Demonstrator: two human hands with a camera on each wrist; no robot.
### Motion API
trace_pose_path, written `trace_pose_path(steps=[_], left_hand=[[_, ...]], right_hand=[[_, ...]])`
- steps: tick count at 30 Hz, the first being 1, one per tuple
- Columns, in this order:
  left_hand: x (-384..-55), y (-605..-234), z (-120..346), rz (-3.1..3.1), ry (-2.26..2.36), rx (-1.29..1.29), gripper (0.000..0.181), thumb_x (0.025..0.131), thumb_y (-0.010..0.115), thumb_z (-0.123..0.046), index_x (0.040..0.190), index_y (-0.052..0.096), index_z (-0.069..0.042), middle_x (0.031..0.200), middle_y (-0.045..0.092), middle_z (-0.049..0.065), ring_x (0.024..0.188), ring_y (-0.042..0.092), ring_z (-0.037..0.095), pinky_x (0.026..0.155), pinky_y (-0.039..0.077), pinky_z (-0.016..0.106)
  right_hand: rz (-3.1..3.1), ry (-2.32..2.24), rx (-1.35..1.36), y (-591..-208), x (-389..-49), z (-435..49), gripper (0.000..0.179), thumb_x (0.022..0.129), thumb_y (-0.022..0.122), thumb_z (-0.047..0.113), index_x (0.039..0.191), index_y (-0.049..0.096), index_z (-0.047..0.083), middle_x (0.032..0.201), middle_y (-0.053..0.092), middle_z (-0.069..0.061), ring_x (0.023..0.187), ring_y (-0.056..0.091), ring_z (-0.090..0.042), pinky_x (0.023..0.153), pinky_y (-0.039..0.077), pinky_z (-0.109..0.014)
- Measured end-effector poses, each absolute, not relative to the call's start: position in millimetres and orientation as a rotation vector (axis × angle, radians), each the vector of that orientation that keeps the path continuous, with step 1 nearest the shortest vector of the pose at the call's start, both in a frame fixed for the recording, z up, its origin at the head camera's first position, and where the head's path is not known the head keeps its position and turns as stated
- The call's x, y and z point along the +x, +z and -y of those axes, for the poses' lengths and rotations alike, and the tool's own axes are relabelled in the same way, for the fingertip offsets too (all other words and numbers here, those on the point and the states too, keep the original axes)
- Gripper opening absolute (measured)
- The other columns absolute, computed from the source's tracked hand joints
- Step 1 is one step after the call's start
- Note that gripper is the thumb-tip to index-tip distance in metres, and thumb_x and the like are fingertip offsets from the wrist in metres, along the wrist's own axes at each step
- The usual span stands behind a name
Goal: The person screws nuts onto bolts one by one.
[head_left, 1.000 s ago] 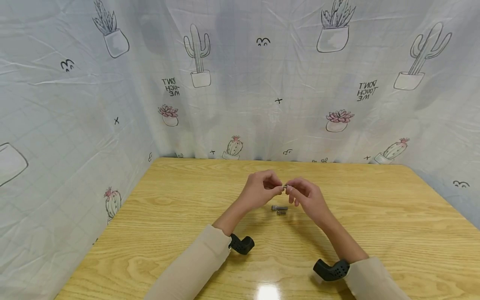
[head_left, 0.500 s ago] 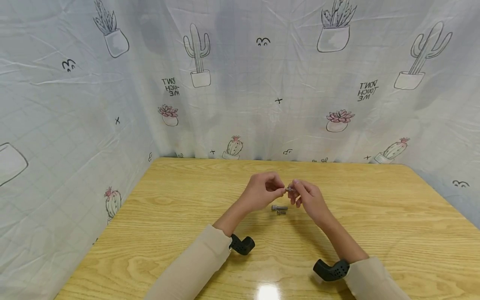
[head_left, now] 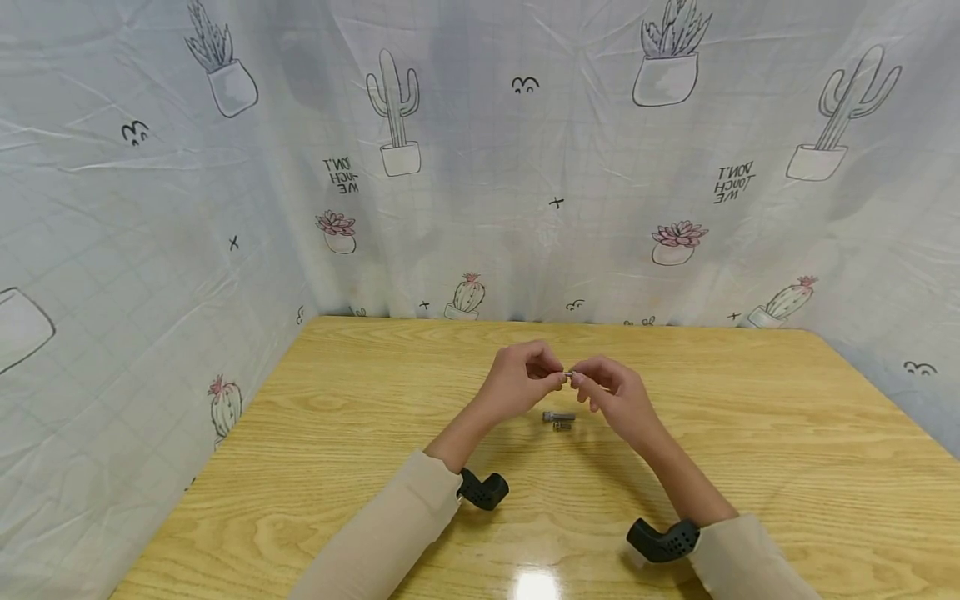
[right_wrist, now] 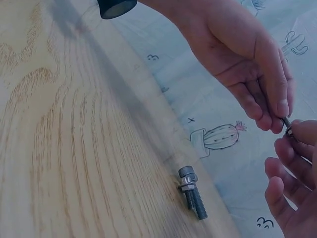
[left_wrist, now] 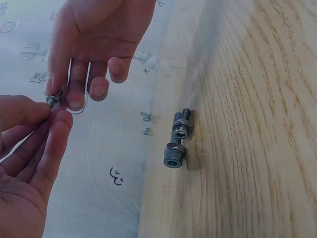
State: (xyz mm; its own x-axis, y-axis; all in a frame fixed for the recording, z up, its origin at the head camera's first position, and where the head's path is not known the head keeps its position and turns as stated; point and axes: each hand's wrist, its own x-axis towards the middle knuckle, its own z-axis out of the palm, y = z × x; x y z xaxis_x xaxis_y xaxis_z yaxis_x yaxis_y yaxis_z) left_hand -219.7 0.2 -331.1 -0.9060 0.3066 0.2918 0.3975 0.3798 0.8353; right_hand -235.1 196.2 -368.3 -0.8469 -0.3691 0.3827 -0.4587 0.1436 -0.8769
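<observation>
Both hands meet over the table around one small metal bolt [left_wrist: 53, 100], which carries a ring-shaped piece, washer or nut, I cannot tell. My left hand [head_left: 517, 379] pinches one end between thumb and fingers. On the other end are the thumb and forefinger of my right hand [head_left: 611, 396], its other fingers loosely bent. Fingertips hide much of the bolt. Below the hands lie a larger socket-head bolt [left_wrist: 173, 157] with a nut on it and, alongside, a smaller bolt [left_wrist: 182, 130] with a ring around its shank.
The wood-grain table [head_left: 360, 417] reaches back to a pale curtain [head_left: 480, 167] printed with cacti; more curtain hangs at both sides. Black wrist mounts [head_left: 483, 490] sit on both forearms, low over the table.
Half a second ago my right thumb and fingers were turned differently, with more of the bolt showing. Now they close around its end again. The bolts on the table stay put.
</observation>
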Motion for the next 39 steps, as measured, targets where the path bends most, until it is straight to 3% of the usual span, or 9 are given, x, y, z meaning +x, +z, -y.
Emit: trace_pose_path(steps=[7,12,14,17,20,23,27,32,39], left_hand=[[-218.7,-330.5,-0.4,2.534,-1.573,-0.732,0.004,0.091,0.068,-0.011,0.090,0.066,-0.007,0.091,0.068,0.007,0.078,0.068,0.008,0.073,0.056,0.020],[-217.6,-330.7,-2.0,2.539,-1.579,-0.808,0.005,0.091,0.068,-0.010,0.092,0.067,-0.006,0.091,0.070,0.008,0.078,0.068,0.009,0.073,0.056,0.020],[-217.3,-331.1,-3.0,2.545,-1.567,-0.798,0.004,0.091,0.067,-0.010,0.092,0.067,-0.006,0.091,0.069,0.007,0.078,0.068,0.008,0.073,0.056,0.020],[-216.6,-331.5,-3.2,2.549,-1.555,-0.739,0.004,0.091,0.067,-0.011,0.091,0.066,-0.008,0.092,0.068,0.006,0.079,0.067,0.006,0.073,0.056,0.019],[-216.5,-332.1,-2.2,2.540,-1.559,-0.671,0.004,0.091,0.067,-0.011,0.089,0.065,-0.009,0.091,0.068,0.005,0.078,0.067,0.006,0.072,0.055,0.019],[-217.3,-333.2,-0.8,2.532,-1.566,-0.639,0.004,0.091,0.068,-0.012,0.089,0.065,-0.009,0.089,0.068,0.005,0.076,0.066,0.007,0.071,0.055,0.020],[-217.9,-334.0,-0.3,2.526,-1.571,-0.641,0.004,0.091,0.068,-0.013,0.090,0.066,-0.009,0.089,0.069,0.005,0.075,0.067,0.007,0.071,0.056,0.021],[-217.7,-333.6,-0.5,2.518,-1.580,-0.665,0.003,0.091,0.067,-0.012,0.090,0.066,-0.009,0.090,0.069,0.006,0.077,0.067,0.007,0.072,0.056,0.021],[-214.8,-331.0,-3.1,2.522,-1.560,-0.754,0.005,0.091,0.067,-0.012,0.092,0.066,-0.007,0.092,0.068,0.006,0.080,0.067,0.007,0.073,0.056,0.019]], right_hand=[[2.379,1.833,0.816,-364.3,-231.9,-190.8,0.033,0.104,0.045,0.019,0.088,0.057,-0.008,0.071,0.055,-0.006,0.060,0.055,-0.021,0.054,0.050,-0.030],[2.454,1.861,0.727,-362.1,-228.9,-188.5,0.052,0.106,0.038,0.028,0.072,0.051,-0.009,0.059,0.046,-0.005,0.050,0.044,-0.017,0.050,0.042,-0.031],[2.471,1.867,0.674,-357.7,-225.4,-188.1,0.052,0.107,0.036,0.029,0.076,0.054,-0.008,0.061,0.049,-0.010,0.052,0.046,-0.018,0.051,0.044,-0.032],[2.452,1.857,0.653,-357.6,-225.1,-189.8,0.042,0.106,0.038,0.028,0.094,0.059,-0.006,0.078,0.058,-0.014,0.062,0.056,-0.018,0.054,0.050,-0.030],[2.391,1.849,0.725,-363.3,-228.9,-193.1,0.028,0.103,0.047,0.021,0.111,0.059,-0.003,0.095,0.061,-0.013,0.072,0.061,-0.016,0.058,0.053,-0.030],[2.338,1.815,0.818,-366.4,-231.0,-195.0,0.023,0.098,0.056,0.012,0.116,0.059,-0.002,0.103,0.061,-0.012,0.075,0.062,-0.012,0.058,0.054,-0.032],[2.325,1.784,0.841,-367.0,-231.2,-195.2,0.020,0.097,0.059,0.010,0.112,0.060,-0.001,0.102,0.061,-0.010,0.075,0.061,-0.009,0.058,0.054,-0.033],[2.340,1.773,0.822,-366.2,-231.0,-195.4,0.018,0.098,0.056,0.013,0.106,0.063,-0.002,0.083,0.063,-0.004,0.069,0.060,-0.019,0.056,0.053,-0.032],[2.345,1.823,0.838,-366.0,-231.0,-194.8,0.033,0.103,0.046,0.016,0.085,0.058,-0.009,0.070,0.056,-0.012,0.059,0.053,-0.021,0.054,0.049,-0.030]])
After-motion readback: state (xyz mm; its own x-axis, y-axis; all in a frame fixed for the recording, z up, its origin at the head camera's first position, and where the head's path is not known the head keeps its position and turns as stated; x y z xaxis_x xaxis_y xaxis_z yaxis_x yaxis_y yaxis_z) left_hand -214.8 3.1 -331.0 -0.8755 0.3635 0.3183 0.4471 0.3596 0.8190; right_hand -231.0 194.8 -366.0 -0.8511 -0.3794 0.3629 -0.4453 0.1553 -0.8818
